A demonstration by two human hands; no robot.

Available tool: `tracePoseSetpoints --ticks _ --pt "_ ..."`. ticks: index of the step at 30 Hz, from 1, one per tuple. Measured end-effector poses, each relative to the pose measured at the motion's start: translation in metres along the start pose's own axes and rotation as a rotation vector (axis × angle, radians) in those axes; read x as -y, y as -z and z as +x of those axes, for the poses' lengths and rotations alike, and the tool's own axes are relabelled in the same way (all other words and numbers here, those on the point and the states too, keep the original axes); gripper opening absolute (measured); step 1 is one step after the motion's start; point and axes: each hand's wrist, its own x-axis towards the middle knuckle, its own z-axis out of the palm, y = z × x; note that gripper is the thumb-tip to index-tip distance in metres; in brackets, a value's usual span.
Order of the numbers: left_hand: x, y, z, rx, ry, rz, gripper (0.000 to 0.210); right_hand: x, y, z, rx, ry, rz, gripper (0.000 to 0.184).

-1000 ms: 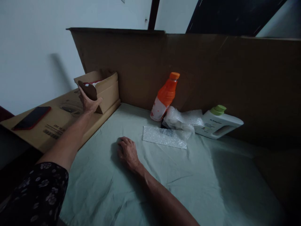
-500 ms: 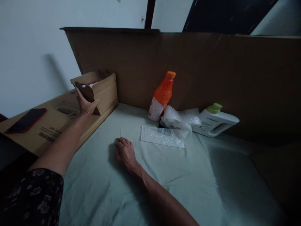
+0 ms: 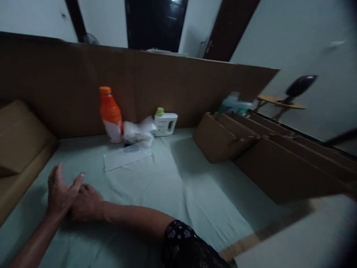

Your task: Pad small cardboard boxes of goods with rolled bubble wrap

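My left hand [image 3: 61, 194] is at the lower left over the pale green sheet [image 3: 167, 186], thumb and fingers apart, holding nothing. Just to its right, partly covered by it, my right hand [image 3: 87, 204] rests curled on the sheet. What its fingers hold, if anything, is hidden. Beyond the hands lies a flat sheet of bubble wrap [image 3: 124, 158], with a crumpled bundle of bubble wrap [image 3: 139, 130] behind it; something dark shows under the bundle. An orange bottle [image 3: 111, 115] stands left of the bundle. A white jug [image 3: 164, 125] with a green cap stands to its right.
A tall cardboard panel [image 3: 173, 85] closes off the back. Open-topped cardboard boxes [image 3: 220, 139] line the right side, with teal bottles [image 3: 234, 105] behind. A cardboard box [image 3: 21, 137] borders the left. Farther right is a small wooden stand [image 3: 281, 102].
The view has swung right. My left hand has let go of the small carton on the left and come down beside my right hand, which stays curled on the sheet.
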Motion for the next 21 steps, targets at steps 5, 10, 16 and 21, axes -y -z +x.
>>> tracePoseSetpoints --ticks 5,10,16,21 --pt "-0.035 -0.018 -0.032 0.405 0.019 0.008 0.085 0.014 0.016 -0.076 0.02 0.089 -0.202 0.055" --pt "-0.068 -0.051 -0.077 0.434 -0.223 0.065 0.071 0.019 0.037 -0.194 -0.158 0.126 -0.266 0.058" --pt "-0.125 -0.095 -0.15 0.57 -0.437 0.116 0.063 0.008 0.067 -0.294 -0.033 0.2 0.118 0.037" --pt "-0.163 -0.107 -0.207 0.723 -0.675 0.164 0.059 -0.053 0.125 -0.371 -0.123 -0.232 0.458 0.023"
